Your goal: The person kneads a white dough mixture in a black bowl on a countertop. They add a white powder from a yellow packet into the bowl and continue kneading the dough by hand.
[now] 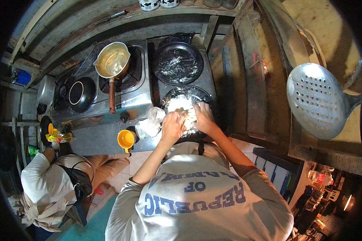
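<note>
Both my hands are over a dark round plate (202, 92) that holds white powder (181, 101), with pale pieces between them. My left hand (172, 125) bends its fingers around something in clear plastic at the plate's left side; what it is I cannot tell. Across from it, my right hand (203, 117) rests its curled fingers on the pale food at the right; whether it grips a piece is unclear. Knotted clear plastic bags (147, 128) with white contents lie left of my left hand. Just behind the plate stands a second dark round tray (179, 63) dusted with white.
A saucepan (113, 60) with a wooden handle and a small black pan (83, 95) sit on the gas stove (135, 101). A yellow mug (126, 140) stands near the counter's front edge. A perforated metal skimmer (316, 101) hangs at right. Another person (48, 183) is at the left.
</note>
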Demonstrator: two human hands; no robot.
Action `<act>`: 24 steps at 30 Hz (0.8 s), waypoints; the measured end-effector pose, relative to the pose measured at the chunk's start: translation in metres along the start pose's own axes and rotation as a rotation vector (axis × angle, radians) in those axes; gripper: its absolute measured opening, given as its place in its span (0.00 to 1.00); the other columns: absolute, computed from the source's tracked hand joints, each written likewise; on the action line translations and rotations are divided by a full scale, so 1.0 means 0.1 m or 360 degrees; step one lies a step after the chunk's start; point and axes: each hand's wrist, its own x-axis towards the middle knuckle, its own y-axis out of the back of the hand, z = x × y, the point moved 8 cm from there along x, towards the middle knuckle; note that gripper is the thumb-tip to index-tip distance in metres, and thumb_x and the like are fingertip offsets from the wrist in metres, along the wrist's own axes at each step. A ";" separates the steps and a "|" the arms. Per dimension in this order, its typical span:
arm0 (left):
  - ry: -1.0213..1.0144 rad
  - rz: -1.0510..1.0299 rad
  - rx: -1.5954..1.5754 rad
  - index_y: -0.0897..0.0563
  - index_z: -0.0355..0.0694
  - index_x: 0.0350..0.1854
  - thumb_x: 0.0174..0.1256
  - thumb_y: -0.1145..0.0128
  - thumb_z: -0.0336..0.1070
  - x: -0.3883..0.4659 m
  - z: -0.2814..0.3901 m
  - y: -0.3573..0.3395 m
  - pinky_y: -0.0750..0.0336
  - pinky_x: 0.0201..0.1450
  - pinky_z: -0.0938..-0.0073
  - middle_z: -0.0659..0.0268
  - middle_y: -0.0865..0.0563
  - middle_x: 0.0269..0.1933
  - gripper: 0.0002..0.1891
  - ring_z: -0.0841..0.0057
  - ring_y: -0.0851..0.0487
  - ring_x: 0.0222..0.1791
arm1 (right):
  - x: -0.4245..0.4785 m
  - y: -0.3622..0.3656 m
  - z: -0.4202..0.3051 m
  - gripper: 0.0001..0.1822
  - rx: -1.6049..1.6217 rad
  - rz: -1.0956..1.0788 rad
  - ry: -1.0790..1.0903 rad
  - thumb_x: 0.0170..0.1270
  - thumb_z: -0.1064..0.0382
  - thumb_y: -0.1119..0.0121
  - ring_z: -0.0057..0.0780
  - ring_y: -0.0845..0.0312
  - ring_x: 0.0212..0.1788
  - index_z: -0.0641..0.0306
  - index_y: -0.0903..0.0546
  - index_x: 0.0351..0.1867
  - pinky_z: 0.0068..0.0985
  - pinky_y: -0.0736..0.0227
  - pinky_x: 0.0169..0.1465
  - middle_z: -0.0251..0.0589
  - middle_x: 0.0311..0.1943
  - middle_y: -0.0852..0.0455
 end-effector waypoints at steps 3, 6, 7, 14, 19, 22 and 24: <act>-0.0152 -0.0052 0.0082 0.31 0.32 0.57 0.43 0.33 0.43 0.12 -0.01 -0.21 0.33 0.54 0.59 0.50 0.27 0.51 0.37 0.54 0.28 0.50 | 0.00 -0.28 -0.01 0.22 -0.0081 -0.0064 0.0226 0.43 0.69 0.41 0.48 0.34 0.50 0.66 0.27 0.45 0.40 0.37 0.51 0.49 0.43 0.28; -0.0107 -0.0273 0.0345 0.28 0.32 0.53 0.45 0.36 0.44 0.15 -0.19 -0.70 0.33 0.54 0.60 0.51 0.25 0.50 0.32 0.58 0.27 0.51 | -0.01 -0.56 0.01 0.17 -0.0288 -0.0161 0.0266 0.47 0.65 0.42 0.44 0.32 0.47 0.63 0.25 0.41 0.38 0.36 0.45 0.46 0.41 0.26; -0.0039 -0.0244 0.0368 0.27 0.34 0.52 0.47 0.38 0.44 0.17 -0.21 -0.72 0.33 0.53 0.61 0.52 0.23 0.48 0.29 0.58 0.26 0.50 | 0.00 -0.58 0.04 0.16 -0.0261 -0.0146 0.0225 0.46 0.65 0.41 0.44 0.31 0.46 0.62 0.24 0.40 0.38 0.35 0.46 0.45 0.41 0.25; 0.0224 -0.0212 0.0290 0.20 0.40 0.38 0.48 0.41 0.38 0.29 -0.41 -0.81 0.25 0.42 0.63 0.60 0.16 0.36 0.14 0.65 0.17 0.37 | 0.04 -0.58 0.21 0.12 0.0031 -0.0084 0.0034 0.45 0.66 0.41 0.45 0.22 0.41 0.60 0.21 0.35 0.39 0.27 0.45 0.43 0.37 0.17; 0.0371 -0.0138 0.0217 0.21 0.37 0.39 0.49 0.44 0.37 0.32 -0.43 -0.74 0.24 0.37 0.60 0.54 0.17 0.33 0.15 0.59 0.17 0.32 | 0.14 -0.64 0.35 0.15 0.0190 -0.0303 -0.0295 0.43 0.68 0.41 0.50 0.21 0.40 0.61 0.22 0.37 0.41 0.27 0.43 0.47 0.36 0.17; 0.0483 -0.0203 -0.0007 0.24 0.33 0.49 0.46 0.42 0.36 0.33 -0.46 -0.77 0.25 0.41 0.56 0.47 0.17 0.38 0.24 0.51 0.18 0.38 | 0.11 -0.59 0.40 0.26 0.0423 -0.0194 -0.0309 0.41 0.68 0.39 0.55 0.27 0.49 0.65 0.28 0.47 0.39 0.29 0.50 0.56 0.44 0.22; 0.0398 0.0030 -0.0189 0.26 0.31 0.51 0.46 0.42 0.36 0.32 -0.41 -0.69 0.29 0.48 0.53 0.44 0.21 0.45 0.26 0.49 0.24 0.47 | 0.12 -0.36 0.33 0.30 0.0503 -0.0123 -0.0333 0.40 0.68 0.38 0.55 0.30 0.53 0.67 0.31 0.51 0.39 0.32 0.53 0.57 0.49 0.26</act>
